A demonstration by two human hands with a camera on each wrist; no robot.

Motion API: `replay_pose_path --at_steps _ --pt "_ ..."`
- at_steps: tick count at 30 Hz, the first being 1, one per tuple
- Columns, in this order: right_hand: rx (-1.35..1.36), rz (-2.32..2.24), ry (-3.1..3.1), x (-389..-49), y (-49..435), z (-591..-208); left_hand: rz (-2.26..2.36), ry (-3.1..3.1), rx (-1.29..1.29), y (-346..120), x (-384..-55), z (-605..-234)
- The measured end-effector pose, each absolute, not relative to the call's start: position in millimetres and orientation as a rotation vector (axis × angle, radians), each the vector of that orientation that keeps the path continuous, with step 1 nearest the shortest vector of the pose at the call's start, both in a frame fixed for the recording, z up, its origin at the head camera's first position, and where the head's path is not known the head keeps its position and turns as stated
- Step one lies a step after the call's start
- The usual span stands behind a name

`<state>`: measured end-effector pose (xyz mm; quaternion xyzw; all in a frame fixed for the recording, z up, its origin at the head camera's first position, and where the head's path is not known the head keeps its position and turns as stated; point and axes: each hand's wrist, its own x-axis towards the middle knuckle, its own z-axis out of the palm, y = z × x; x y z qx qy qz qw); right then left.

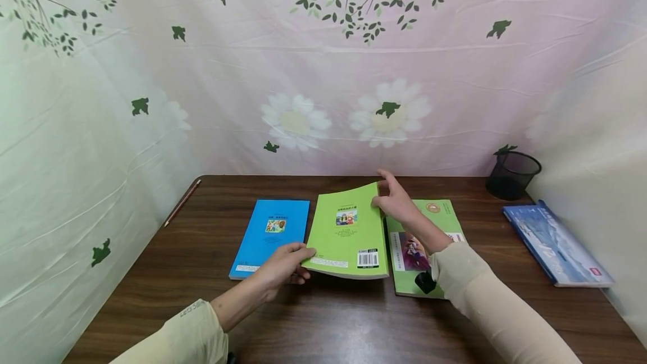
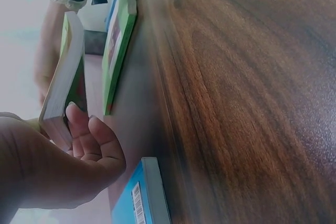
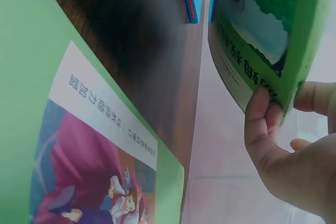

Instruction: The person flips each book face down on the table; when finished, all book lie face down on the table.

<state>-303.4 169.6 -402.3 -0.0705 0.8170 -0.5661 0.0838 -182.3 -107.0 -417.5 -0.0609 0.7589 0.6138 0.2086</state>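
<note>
Book in midair: you hold a lime-green paperback above the dark wood-grain table, your left hand gripping its lower left corner and your right hand pinching its upper right edge. By our judgement, the lift is done and the set-down is not; a blue book and a green book with a purple picture lie flat on either side. Your head view gives the paperback's back cover, barcode and all (its front is turned down). Your right wrist view shows what that hides: the illustrated front cover with dark characters. Your left wrist view adds the page edges, the gap over the tabletop and the blue book's barcode, which your hand screens from the head camera.
</note>
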Motion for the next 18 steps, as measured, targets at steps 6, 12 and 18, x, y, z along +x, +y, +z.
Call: replay_pose_path --at_steps 6,12,18 --pt "-0.206 -1.659 2.407 -302.1 168.5 -406.0 1.7 2.107 -0.157 -109.1 -181.9 -419.5" --pt "-0.226 -1.609 2.413 -301.5 166.9 -406.2 1.697 2.103 -0.152 -110.5 -181.8 -421.3" --pt "-0.226 -1.567 2.417 -302.2 165.8 -406.3 1.686 2.1 -0.153 -111.7 -180.7 -422.5"
